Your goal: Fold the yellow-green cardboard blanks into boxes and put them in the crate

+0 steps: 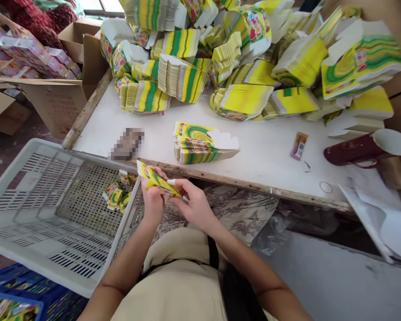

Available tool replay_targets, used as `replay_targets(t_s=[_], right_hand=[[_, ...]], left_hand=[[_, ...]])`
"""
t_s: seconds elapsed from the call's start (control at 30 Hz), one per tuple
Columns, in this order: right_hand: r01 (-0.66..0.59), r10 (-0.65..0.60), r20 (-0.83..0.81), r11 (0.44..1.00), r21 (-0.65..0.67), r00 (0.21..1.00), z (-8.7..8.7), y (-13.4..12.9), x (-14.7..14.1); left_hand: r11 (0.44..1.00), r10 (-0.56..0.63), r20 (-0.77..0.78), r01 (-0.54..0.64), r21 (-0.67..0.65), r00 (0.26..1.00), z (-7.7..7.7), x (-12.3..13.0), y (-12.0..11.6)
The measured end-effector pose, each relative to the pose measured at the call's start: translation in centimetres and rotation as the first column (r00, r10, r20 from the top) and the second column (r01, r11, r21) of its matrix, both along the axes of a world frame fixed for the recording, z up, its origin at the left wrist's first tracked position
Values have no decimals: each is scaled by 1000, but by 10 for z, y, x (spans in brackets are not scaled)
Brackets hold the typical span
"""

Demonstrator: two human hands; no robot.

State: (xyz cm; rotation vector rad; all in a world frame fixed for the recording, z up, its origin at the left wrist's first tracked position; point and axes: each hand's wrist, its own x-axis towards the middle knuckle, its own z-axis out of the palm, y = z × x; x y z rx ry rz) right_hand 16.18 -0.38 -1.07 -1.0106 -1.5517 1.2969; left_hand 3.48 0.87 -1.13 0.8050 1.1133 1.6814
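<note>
A small yellow-and-green printed carton (158,180) is held in front of my body, just off the table's near edge. My left hand (153,196) grips it from the left and below, fingers wrapped round it. At its right end my right hand (192,200) pinches the carton between thumb and fingers; one fingertip carries a white cover. On the table beyond lies a fanned stack of flat cartons (200,145) with the same print. Several small filled-out cartons (115,196) rest in the grey plastic crate (36,240) at my left.
Bundles of flat cartons (183,80) are heaped along the back of the white table (254,147). A maroon mug (354,149) lies tipped at right, near a small wrapped packet (300,146). Cardboard boxes (60,107), blue crates (36,290) and another person's hand (16,29) are at left.
</note>
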Motion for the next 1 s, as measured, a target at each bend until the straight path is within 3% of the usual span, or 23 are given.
replay_targets(t_s=[0.1, 0.17, 0.23, 0.33, 0.4, 0.47, 0.53, 0.57, 0.63, 0.7, 0.73, 0.8, 0.87, 1.0], right_hand=[[67, -67, 0, 997, 37, 998, -3, 6, 19], [105, -105, -3, 992, 75, 995, -5, 8, 33], [130, -138, 30, 976, 173, 990, -5, 9, 47], [125, -226, 200, 900, 418, 953, -1, 10, 64], [55, -270, 331, 842, 537, 904, 2, 9, 69], [-64, -227, 417, 814, 578, 880, 5, 7, 67], [-116, -177, 428, 809, 576, 886, 5, 3, 60], [-72, -196, 393, 818, 571, 898, 5, 1, 55], [149, -315, 270, 855, 496, 910, 2, -2, 46], [335, -382, 142, 902, 273, 913, -5, -3, 37], [339, -350, 84, 933, 120, 933, -9, -3, 33], [180, -191, -53, 971, -159, 980, -20, -2, 25], [-16, -51, -204, 948, -317, 978, -31, 0, 19], [-120, -2, -308, 918, -378, 951, -41, 3, 18]], left_hand=[[1000, 1, -128, 1, 13, 992, -19, -10, -15], [998, -34, -229, 21, -60, 973, -24, -21, -20], [977, -196, -278, 161, -143, 940, -20, -36, -21], [888, -461, -262, 435, -151, 848, 1, -58, -15], [839, -539, -349, 524, -145, 767, 17, -64, -12], [791, -592, -523, 568, -229, 613, 26, -58, -11], [758, -612, -661, 559, -335, 434, 26, -43, -13], [761, -604, -704, 533, -370, 374, 22, -35, -14], [795, -564, -761, 461, -394, 321, 13, -20, -18], [837, -512, -799, 394, -380, 316, 3, -11, -21], [848, -490, -814, 386, -363, 313, -1, -9, -22], [859, -443, -841, 415, -299, 311, -5, -6, -24], [857, -401, -859, 461, -230, 318, -6, -5, -24], [873, -377, -879, 428, -233, 291, -4, -6, -22]])
